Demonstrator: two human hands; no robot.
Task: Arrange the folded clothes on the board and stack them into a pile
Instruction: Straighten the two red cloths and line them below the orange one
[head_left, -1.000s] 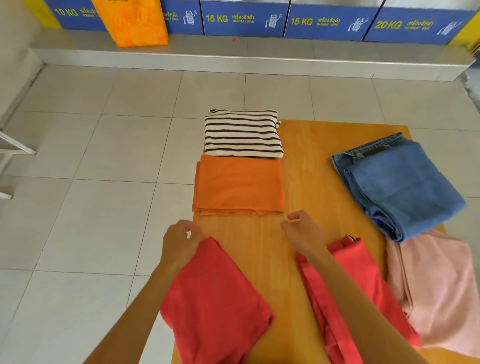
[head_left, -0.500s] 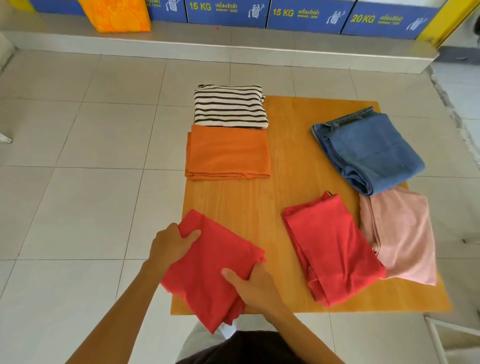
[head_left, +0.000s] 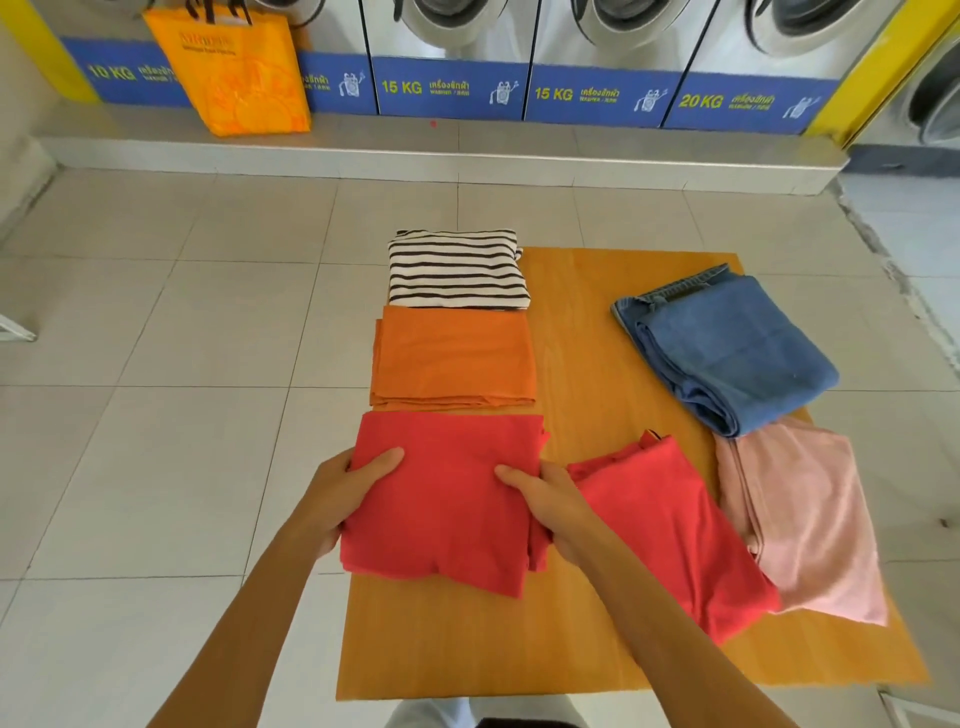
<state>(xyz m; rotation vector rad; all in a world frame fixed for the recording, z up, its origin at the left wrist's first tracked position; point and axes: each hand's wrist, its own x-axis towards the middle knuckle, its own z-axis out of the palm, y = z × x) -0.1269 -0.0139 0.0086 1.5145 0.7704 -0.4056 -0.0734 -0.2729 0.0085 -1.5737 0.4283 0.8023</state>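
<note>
Folded red cloth (head_left: 447, 499) is gripped at both side edges, thumbs lying on top and the other fingers tucked underneath out of sight; the left hand (head_left: 337, 499) clamps its left edge, the right hand (head_left: 550, 501) clamps its right edge, each closed on the fabric; the cloth lies at the near left part of the wooden board (head_left: 597, 639), its left side overhanging the board's edge above the tiled floor (head_left: 156, 415), though whether it rests on the wood or is lifted slightly I cannot tell; its far edge sits just beside the folded orange cloth (head_left: 454, 358), and beyond that lies the striped shirt (head_left: 457, 270), the three forming a column along the board's left side; just to the right of the right hand lies a second red garment (head_left: 670, 530), angled, its right edge touching the pink garment (head_left: 800, 519); the folded blue jeans (head_left: 727, 353) lie at the far right, their near corner overlapping the pink one; farther off, an orange bag (head_left: 234, 73) stands on the raised ledge (head_left: 441, 150) before a row of washing machines (head_left: 519, 52) with blue labelled panels.
</note>
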